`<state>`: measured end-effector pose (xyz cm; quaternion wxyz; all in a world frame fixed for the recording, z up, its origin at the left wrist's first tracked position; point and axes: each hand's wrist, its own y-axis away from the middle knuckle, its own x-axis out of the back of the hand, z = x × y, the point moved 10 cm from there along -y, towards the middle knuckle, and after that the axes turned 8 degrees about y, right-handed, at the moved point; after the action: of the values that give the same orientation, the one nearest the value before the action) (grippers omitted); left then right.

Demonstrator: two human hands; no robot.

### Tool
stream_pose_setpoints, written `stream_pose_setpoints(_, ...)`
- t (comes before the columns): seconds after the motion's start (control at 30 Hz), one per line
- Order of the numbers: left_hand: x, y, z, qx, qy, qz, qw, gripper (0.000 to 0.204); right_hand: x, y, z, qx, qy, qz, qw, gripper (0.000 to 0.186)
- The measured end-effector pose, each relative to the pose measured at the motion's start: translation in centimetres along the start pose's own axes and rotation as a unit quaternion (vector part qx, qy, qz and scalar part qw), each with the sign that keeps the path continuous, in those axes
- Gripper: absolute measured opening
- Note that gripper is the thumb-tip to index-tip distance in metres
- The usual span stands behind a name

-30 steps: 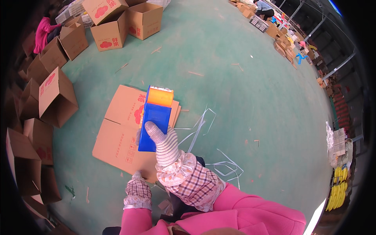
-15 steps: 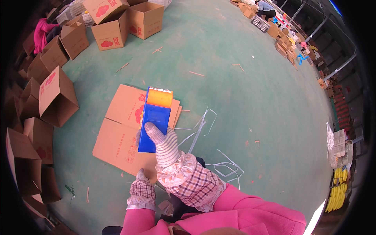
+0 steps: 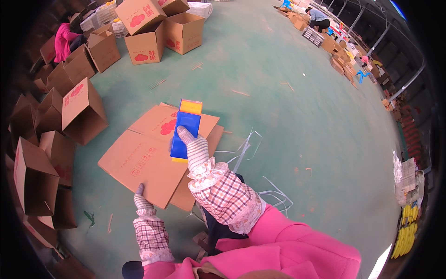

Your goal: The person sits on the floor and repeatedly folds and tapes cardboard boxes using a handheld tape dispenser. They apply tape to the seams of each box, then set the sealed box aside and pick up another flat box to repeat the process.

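A green floor (image 3: 334,139) spreads toward grey posts (image 3: 407,83).

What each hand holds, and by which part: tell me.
The right hand grips the blue-and-yellow tool by its blue body, thumb on top. The left hand holds the flattened carton by its near edge, thumb on top.

Green floor (image 3: 334,139); open brown cartons (image 3: 75,104) line the left side, some tipped over; carton stack (image 3: 143,48) with red print at top left; white crates (image 3: 99,16) behind; co-worker in pink (image 3: 65,42) just beside the cartons there; white strapping (image 3: 244,148) loose in loops mid-floor; thin sticks (image 3: 240,93) scattered; green scrap (image 3: 88,217) lower left; far upper right: bent-over person in blue (image 3: 318,17), dark slotted crate (image 3: 313,36) near them, blue stool-like item (image 3: 362,76); yellow bundle (image 3: 404,239) at right rim.
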<state>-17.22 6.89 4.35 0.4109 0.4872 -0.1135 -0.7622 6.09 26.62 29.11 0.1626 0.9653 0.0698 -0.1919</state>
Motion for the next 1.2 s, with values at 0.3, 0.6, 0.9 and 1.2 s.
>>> stream_pose_setpoints(0.3,7.3,25.5,8.1,-0.047,0.091,-0.063,0.993,0.051,3.1,-1.8,1.8,-0.040,0.168,0.114,0.978,0.063)
stream_pose_setpoints(0.6,11.0,39.0,-1.8,-0.166,0.252,0.046,0.952,0.043,1.1,1.9,6.4,-0.164,0.495,-0.114,0.846,0.105)
stream_pose_setpoints(0.9,6.9,40.5,-7.7,-0.116,0.338,0.065,0.932,0.035,-2.4,6.1,5.7,-0.147,0.479,-0.239,0.832,0.090)
stream_pose_setpoints(1.2,7.3,44.6,-10.2,0.173,-0.364,-0.054,0.914,0.046,-6.3,1.5,8.2,-0.011,0.528,-0.279,0.802,0.055)
